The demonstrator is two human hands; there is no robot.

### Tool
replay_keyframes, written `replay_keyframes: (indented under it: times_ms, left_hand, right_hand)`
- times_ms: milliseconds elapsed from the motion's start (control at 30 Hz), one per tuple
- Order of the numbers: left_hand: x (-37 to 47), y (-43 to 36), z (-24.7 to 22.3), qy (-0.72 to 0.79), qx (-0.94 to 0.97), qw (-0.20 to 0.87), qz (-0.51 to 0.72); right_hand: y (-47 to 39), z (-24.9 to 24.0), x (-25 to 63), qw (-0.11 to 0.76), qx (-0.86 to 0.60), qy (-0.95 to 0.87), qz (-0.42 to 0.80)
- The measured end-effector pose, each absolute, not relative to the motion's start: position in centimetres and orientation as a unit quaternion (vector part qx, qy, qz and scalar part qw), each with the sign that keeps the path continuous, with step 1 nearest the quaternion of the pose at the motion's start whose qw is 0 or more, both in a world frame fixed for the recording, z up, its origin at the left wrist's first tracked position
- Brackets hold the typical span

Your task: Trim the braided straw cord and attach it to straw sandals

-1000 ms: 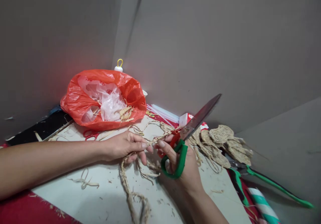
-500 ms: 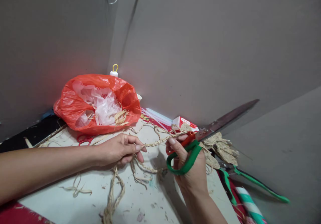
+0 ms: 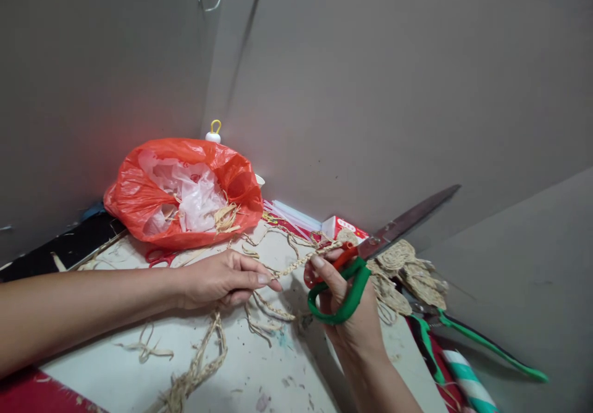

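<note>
A thin braided straw cord (image 3: 296, 265) stretches between my two hands above the white tabletop. My left hand (image 3: 231, 277) pinches the cord between thumb and fingers, and strands hang beneath it. My right hand (image 3: 347, 305) is closed around the scissors (image 3: 340, 299), which have one green and one red-orange handle. Their dark blades point up and to the right, away from the cord, and look shut. The thumb and fingers of this same hand also grip the cord's far part. Below my left hand a thicker straw braid (image 3: 199, 363) hangs toward the table's front.
A red plastic bag (image 3: 139, 215) with straw scraps stands at the back left, small red scissors (image 3: 161, 257) beside it. Coiled straw pieces (image 3: 398, 258), a red-white box (image 3: 345, 228) and green-handled shears (image 3: 491, 342) lie right. Grey walls (image 3: 370, 92) enclose the back.
My left hand has shifted slightly right along the cord, bringing my hands closer. The hanging braid has swung left at its lower end, and the scissors' tip has moved left.
</note>
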State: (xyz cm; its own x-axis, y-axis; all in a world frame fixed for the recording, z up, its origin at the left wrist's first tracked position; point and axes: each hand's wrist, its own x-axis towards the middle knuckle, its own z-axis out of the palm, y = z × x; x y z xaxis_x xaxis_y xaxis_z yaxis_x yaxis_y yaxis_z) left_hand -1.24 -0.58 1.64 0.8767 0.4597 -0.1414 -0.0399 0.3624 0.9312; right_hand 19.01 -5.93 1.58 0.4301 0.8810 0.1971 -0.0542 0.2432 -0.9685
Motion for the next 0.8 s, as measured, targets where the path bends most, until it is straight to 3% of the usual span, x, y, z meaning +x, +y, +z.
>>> replay_keyframes:
  times_ms: [133, 333, 633, 800]
  left_hand:
    - [-1.0, -0.3, 1.4, 0.224, 0.528, 0.797, 0.192]
    - [-0.9, 0.8, 1.1, 0.286, 0.498, 0.753, 0.322]
    - [-1.0, 1.6, 0.9, 0.315, 0.488, 0.711, 0.396]
    - [-0.9, 1.5, 0.6, 0.323, 0.518, 0.671, 0.421]
  right_hand:
    - [-5.8, 1.7, 19.2, 0.642, -0.543, -0.403, 0.361]
    - [-5.4, 0.7, 20.0, 0.515, -0.636, -0.494, 0.293]
    - [-5.9, -0.4, 20.0, 0.248, -0.668, -0.701, 0.024]
    - [-5.7, -0.5, 20.6, 0.204, -0.658, -0.724, -0.032]
